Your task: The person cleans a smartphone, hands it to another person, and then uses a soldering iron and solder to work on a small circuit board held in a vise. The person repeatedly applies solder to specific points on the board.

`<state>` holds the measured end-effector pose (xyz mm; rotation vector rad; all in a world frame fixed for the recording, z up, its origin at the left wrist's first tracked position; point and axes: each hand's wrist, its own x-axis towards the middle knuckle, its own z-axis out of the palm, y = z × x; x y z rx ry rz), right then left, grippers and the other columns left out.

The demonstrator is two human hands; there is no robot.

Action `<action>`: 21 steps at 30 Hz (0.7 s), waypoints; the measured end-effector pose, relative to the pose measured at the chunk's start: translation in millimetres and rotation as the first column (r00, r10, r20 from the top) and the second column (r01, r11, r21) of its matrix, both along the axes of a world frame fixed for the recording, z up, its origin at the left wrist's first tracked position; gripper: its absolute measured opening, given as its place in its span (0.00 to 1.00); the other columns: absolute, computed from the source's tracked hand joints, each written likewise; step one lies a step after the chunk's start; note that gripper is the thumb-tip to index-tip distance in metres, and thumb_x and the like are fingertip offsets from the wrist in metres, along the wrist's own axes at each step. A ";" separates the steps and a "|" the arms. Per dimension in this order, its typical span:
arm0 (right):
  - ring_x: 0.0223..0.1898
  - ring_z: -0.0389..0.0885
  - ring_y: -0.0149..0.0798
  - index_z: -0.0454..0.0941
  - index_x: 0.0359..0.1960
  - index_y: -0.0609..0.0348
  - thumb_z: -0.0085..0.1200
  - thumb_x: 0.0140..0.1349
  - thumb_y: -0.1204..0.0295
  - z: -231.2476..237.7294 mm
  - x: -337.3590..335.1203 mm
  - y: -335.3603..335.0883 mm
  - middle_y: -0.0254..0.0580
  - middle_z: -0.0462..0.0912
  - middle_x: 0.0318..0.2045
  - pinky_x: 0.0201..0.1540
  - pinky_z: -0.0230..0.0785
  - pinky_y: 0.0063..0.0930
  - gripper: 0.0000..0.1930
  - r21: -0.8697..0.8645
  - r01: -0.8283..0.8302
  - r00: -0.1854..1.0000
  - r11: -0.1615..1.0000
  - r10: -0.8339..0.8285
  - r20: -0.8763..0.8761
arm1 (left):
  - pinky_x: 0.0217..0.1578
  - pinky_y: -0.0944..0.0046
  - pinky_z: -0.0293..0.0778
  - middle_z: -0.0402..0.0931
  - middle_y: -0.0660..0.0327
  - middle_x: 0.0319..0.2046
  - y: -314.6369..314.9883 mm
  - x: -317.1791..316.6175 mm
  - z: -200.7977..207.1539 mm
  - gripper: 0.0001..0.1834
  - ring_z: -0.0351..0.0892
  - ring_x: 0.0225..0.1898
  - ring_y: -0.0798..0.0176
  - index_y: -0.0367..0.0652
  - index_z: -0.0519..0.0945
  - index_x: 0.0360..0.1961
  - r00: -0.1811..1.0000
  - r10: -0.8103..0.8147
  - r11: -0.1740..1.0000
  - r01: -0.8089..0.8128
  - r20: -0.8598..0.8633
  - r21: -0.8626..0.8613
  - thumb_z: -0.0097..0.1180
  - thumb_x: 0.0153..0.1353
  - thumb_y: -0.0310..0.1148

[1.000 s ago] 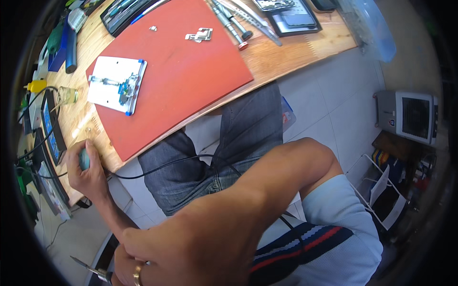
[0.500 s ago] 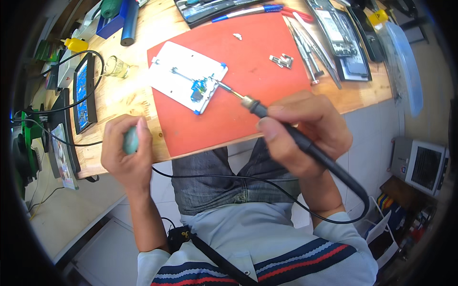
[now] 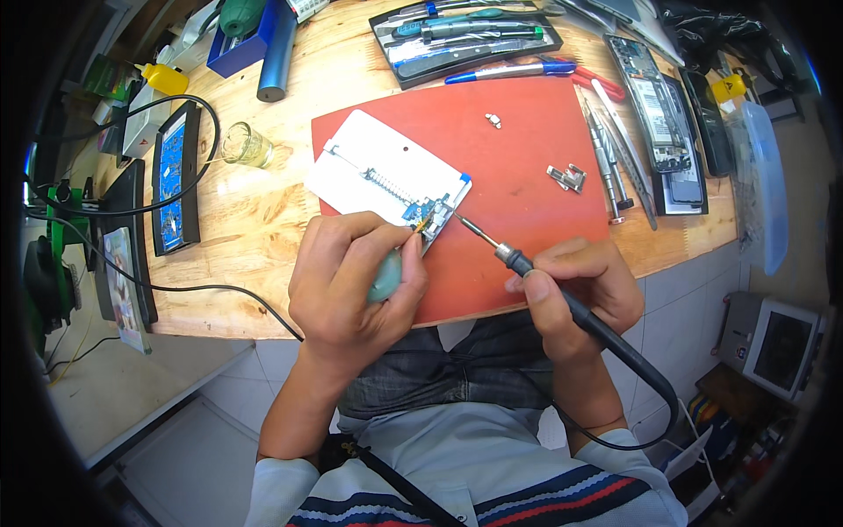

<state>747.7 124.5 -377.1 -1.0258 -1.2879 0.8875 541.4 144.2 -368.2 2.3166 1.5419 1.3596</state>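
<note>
My left hand (image 3: 356, 277) is closed around a pale green rounded object (image 3: 386, 277), mostly hidden by the fingers. Its fingertips reach the near edge of a small blue circuit board (image 3: 420, 211). A white board holder (image 3: 369, 149) with a spring clamps that board, lying tilted on the red-orange mat. In my right hand (image 3: 580, 294) is a soldering iron (image 3: 575, 307), held like a pen by its black handle. The metal tip points left at the board's right edge; whether it touches cannot be made out.
On the red-orange mat (image 3: 536, 220) lie small metal parts (image 3: 566, 177). Tweezers (image 3: 632, 167) and opened phones (image 3: 645, 105) lie to the right. Behind is a tool tray (image 3: 465, 44). Leftward are a small glass (image 3: 248, 145), a blue panel (image 3: 176, 180) and a black cable (image 3: 176, 281).
My left hand has moved right and up to the board with the pale green object. The iron has shifted slightly. The whole view has moved, showing more of the table's far side.
</note>
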 end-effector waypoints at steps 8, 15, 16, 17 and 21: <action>0.25 0.84 0.29 0.79 0.34 0.68 0.66 0.54 0.84 0.8 -4.8 5.4 0.47 0.85 0.25 0.26 0.75 0.19 0.08 0.017 -0.007 1.000 1.000 0.007 0.021 | 0.28 0.61 0.71 0.78 0.58 0.30 5.5 3.2 -0.1 0.12 0.76 0.28 0.57 0.39 0.85 0.32 1.000 -0.001 1.000 0.001 -0.008 -0.021 0.72 0.44 0.18; 0.24 0.84 0.29 0.80 0.34 0.67 0.67 0.53 0.84 -0.5 -7.2 7.3 0.47 0.85 0.24 0.25 0.74 0.19 0.09 0.052 0.005 0.998 0.999 -0.008 0.057 | 0.27 0.62 0.70 0.78 0.58 0.29 6.6 3.0 -1.3 0.13 0.76 0.28 0.58 0.39 0.85 0.31 1.000 -0.001 1.000 0.001 -0.021 -0.007 0.72 0.43 0.18; 0.24 0.84 0.29 0.80 0.34 0.67 0.67 0.53 0.84 -0.4 -7.5 7.9 0.47 0.85 0.24 0.25 0.74 0.19 0.09 0.051 -0.002 0.998 0.999 -0.001 0.061 | 0.27 0.62 0.70 0.78 0.58 0.29 6.5 3.0 -1.3 0.13 0.76 0.28 0.58 0.39 0.85 0.31 1.000 -0.001 1.000 0.001 -0.020 -0.010 0.72 0.43 0.18; 0.24 0.84 0.30 0.80 0.34 0.67 0.67 0.53 0.84 -0.6 -7.7 8.9 0.47 0.85 0.24 0.25 0.74 0.19 0.09 0.060 -0.005 0.998 0.998 0.001 0.070 | 0.27 0.62 0.71 0.78 0.58 0.29 6.3 2.9 -1.1 0.13 0.76 0.28 0.58 0.39 0.85 0.31 1.000 0.000 1.000 0.000 -0.020 -0.017 0.72 0.43 0.18; 0.23 0.85 0.31 0.81 0.34 0.67 0.67 0.52 0.83 0.5 -8.9 9.1 0.47 0.85 0.24 0.25 0.75 0.20 0.09 0.042 0.000 0.997 0.999 -0.004 0.080 | 0.27 0.62 0.71 0.78 0.58 0.29 6.6 2.7 -0.8 0.12 0.76 0.28 0.58 0.39 0.85 0.31 1.000 -0.005 1.000 0.005 -0.012 -0.029 0.72 0.43 0.18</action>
